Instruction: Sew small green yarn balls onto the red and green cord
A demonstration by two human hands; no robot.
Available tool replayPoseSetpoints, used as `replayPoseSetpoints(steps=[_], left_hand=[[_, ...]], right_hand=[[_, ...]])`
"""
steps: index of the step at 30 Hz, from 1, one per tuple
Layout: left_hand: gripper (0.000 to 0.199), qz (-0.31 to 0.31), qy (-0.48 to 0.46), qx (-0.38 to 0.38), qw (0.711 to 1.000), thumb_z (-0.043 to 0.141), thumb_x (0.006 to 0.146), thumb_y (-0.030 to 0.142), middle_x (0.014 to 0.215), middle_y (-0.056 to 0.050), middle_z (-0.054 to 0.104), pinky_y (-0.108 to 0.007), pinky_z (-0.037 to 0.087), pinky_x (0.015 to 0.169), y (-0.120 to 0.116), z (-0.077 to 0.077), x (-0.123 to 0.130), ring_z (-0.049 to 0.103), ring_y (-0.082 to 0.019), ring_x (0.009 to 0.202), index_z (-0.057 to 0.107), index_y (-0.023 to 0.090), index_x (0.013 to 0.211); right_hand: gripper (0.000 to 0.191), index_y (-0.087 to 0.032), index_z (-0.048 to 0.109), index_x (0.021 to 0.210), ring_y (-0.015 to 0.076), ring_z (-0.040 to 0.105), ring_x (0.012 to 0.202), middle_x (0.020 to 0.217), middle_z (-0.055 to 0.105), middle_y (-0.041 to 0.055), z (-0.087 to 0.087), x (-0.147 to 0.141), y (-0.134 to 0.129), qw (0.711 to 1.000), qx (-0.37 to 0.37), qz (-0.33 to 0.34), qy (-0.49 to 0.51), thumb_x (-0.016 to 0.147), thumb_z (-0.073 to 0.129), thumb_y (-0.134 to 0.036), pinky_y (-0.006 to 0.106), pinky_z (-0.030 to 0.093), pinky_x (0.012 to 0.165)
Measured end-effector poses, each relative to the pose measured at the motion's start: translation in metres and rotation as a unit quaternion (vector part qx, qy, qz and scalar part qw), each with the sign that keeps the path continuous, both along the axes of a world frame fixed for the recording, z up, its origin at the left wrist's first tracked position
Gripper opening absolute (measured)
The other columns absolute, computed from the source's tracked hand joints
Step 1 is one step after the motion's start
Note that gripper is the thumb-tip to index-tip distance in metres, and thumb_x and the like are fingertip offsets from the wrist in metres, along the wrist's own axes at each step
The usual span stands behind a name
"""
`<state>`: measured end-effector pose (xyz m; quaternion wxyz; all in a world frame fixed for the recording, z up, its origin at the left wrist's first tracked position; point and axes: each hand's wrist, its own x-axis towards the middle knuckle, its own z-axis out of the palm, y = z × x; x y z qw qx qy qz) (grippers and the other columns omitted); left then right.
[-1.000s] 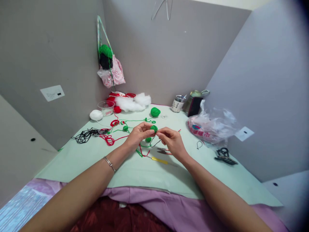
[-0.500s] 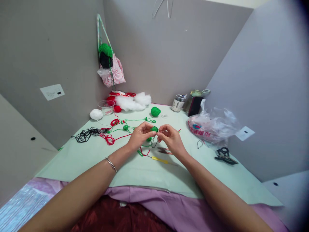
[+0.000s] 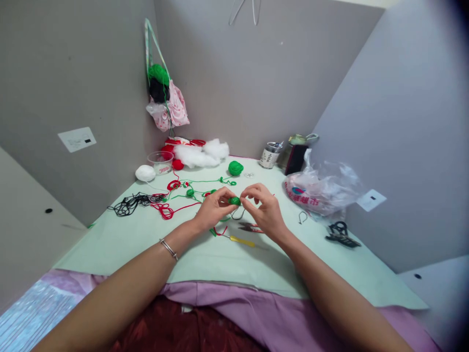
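Note:
A small green crocheted ball is pinched between the thumb and fingers of my left hand, above the middle of the table. My right hand is closed in a pinch at the ball's right edge; what its fingertips hold is too small to make out. A dark strand hangs in a loop below the ball. Under my right hand lie thread snips with orange handles. A crochet hook with a yellow handle rests nearer to me, with red and green yarn scraps beside it.
Black yarn, red yarn and a white yarn ball lie left. White stuffing, a clear tub and a green yarn ball sit behind. Right are a plastic bag, a pen tin and a black claw clip.
The green ball has turned and sits slightly lower in my left fingers. My right hand has shifted a little to the right, and the dark strand's loop hangs differently.

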<state>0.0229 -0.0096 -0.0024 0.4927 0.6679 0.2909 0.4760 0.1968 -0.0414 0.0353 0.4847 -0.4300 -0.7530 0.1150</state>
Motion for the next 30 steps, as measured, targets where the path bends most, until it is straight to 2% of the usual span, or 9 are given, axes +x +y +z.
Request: replayPoseSetpoints(steps=[3, 6, 8, 14, 17, 20, 23, 26, 30], left_hand=[[0.019, 0.0, 0.056, 0.003, 0.998, 0.069, 0.074, 0.024, 0.084, -0.001, 0.061, -0.026, 0.049, 0.071, 0.003, -0.003, -0.001, 0.06, -0.013, 0.077, 0.06, 0.016, 0.089], [0.021, -0.01, 0.099, 0.016, 0.995, 0.066, 0.075, 0.023, 0.093, -0.003, 0.06, -0.026, 0.048, 0.069, 0.005, -0.007, -0.003, 0.059, -0.012, 0.073, 0.062, 0.017, 0.095], [0.023, -0.009, 0.112, 0.035, 0.993, 0.064, 0.076, 0.021, 0.1, -0.004, 0.058, -0.027, 0.049, 0.072, 0.008, -0.01, -0.005, 0.059, -0.012, 0.076, 0.064, 0.019, 0.098], [0.023, -0.005, 0.152, 0.062, 0.986, 0.062, 0.071, 0.015, 0.097, -0.003, 0.056, -0.027, 0.048, 0.073, 0.017, -0.019, -0.01, 0.056, -0.013, 0.075, 0.067, 0.02, 0.093], [0.025, -0.012, 0.165, 0.022, 0.986, 0.063, 0.069, 0.015, 0.093, -0.003, 0.057, -0.026, 0.045, 0.067, 0.019, -0.018, -0.01, 0.054, -0.012, 0.071, 0.066, 0.019, 0.093], [0.028, -0.05, 0.127, -0.05, 0.989, 0.065, 0.069, 0.017, 0.094, -0.003, 0.06, -0.024, 0.042, 0.064, 0.017, -0.012, -0.01, 0.053, -0.01, 0.069, 0.064, 0.018, 0.097], [0.033, -0.09, 0.07, -0.115, 0.987, 0.069, 0.07, 0.021, 0.095, -0.003, 0.062, -0.025, 0.043, 0.07, 0.014, -0.006, -0.012, 0.057, -0.012, 0.076, 0.062, 0.019, 0.103], [0.036, -0.112, 0.038, -0.142, 0.983, 0.071, 0.076, 0.03, 0.087, -0.003, 0.062, -0.026, 0.044, 0.075, 0.013, -0.003, -0.013, 0.06, -0.013, 0.08, 0.062, 0.019, 0.109], [0.039, -0.115, -0.017, -0.158, 0.981, 0.074, 0.076, 0.036, 0.086, -0.003, 0.062, -0.03, 0.046, 0.081, 0.014, -0.002, -0.014, 0.064, -0.015, 0.082, 0.062, 0.018, 0.109]], right_hand=[[0.013, -0.021, 0.06, 0.085, 0.012, 0.053, 0.062, 0.086, 0.066, 0.003, 0.015, 0.007, -0.003, 0.987, -0.071, 0.035, 0.139, 0.087, 0.062, -0.034, 0.025, 0.041, 0.054], [0.023, -0.022, 0.05, 0.09, 0.0109, 0.052, 0.048, 0.072, 0.066, -0.0005, 0.025, 0.015, -0.004, 0.939, -0.228, 0.118, 0.229, 0.089, 0.058, -0.043, 0.023, 0.035, 0.044], [0.024, -0.022, 0.048, 0.089, 0.0112, 0.051, 0.044, 0.06, 0.06, -0.0036, 0.032, 0.023, -0.004, 0.919, -0.27, 0.144, 0.25, 0.088, 0.059, -0.044, 0.023, 0.035, 0.043], [0.018, -0.025, 0.054, 0.083, 0.0093, 0.017, 0.043, 0.052, 0.028, -0.008, 0.065, 0.063, -0.01, 0.898, -0.094, 0.103, 0.417, 0.082, 0.07, -0.033, 0.028, 0.016, 0.042], [0.012, -0.027, 0.056, 0.081, 0.0132, 0.009, 0.049, 0.056, 0.019, -0.0058, 0.073, 0.085, -0.013, 0.898, -0.018, 0.056, 0.436, 0.087, 0.065, -0.031, 0.032, 0.014, 0.046], [0.011, -0.03, 0.057, 0.079, 0.0155, 0.018, 0.05, 0.057, 0.027, -0.0032, 0.071, 0.096, -0.011, 0.905, 0.003, 0.034, 0.424, 0.088, 0.062, -0.032, 0.033, 0.02, 0.049], [0.005, -0.029, 0.062, 0.086, 0.0146, 0.036, 0.057, 0.067, 0.045, -0.0008, 0.064, 0.094, -0.004, 0.898, -0.031, 0.054, 0.436, 0.084, 0.066, -0.027, 0.031, 0.03, 0.053], [0.015, -0.023, 0.067, 0.091, 0.0101, 0.043, 0.058, 0.074, 0.056, -0.0001, 0.053, 0.077, 0.004, 0.898, -0.108, 0.063, 0.422, 0.078, 0.072, -0.028, 0.026, 0.035, 0.052], [0.03, -0.017, 0.068, 0.093, 0.0097, 0.051, 0.055, 0.085, 0.069, 0.0066, 0.027, 0.042, 0.007, 0.932, -0.201, 0.062, 0.295, 0.083, 0.065, -0.045, 0.025, 0.038, 0.049]])
